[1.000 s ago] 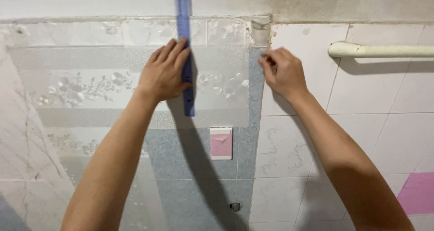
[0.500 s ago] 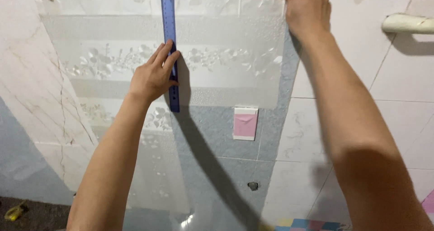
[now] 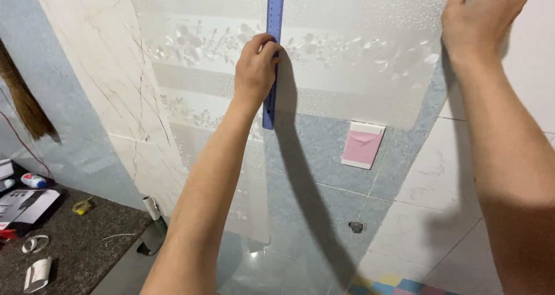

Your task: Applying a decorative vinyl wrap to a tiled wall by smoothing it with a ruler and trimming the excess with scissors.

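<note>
Since half a second ago the view has swung left and down: a dark counter (image 3: 87, 237) now shows at the near left, the wall pipe has dropped out of frame, and the right hand (image 3: 483, 20) sits at the top right edge.

Left hand (image 3: 256, 69) is closed narrow on a blue ruler (image 3: 273, 52), thumb side against its edge, pressing it upright against the film (image 3: 358, 58). Ruler runs from the top edge of view down past the hand.

Right hand is curled tight at the film's upper right corner; fingertips are cut off by the frame, so I cannot tell if it pinches the corner or only pins it flat.

Film is a thin frosted sheet with a flower pattern, spread over the tiled wall (image 3: 462, 173), covering upper centre. It looks light, floppy and prone to creasing; best held at corners and edges, kept taut. Ruler looks stiff and light, probably slides on the film unless pressed mid-length.

Pink square plate (image 3: 362, 145) sits just below the film's lower edge. Small odds and ends lie on the counter.
</note>
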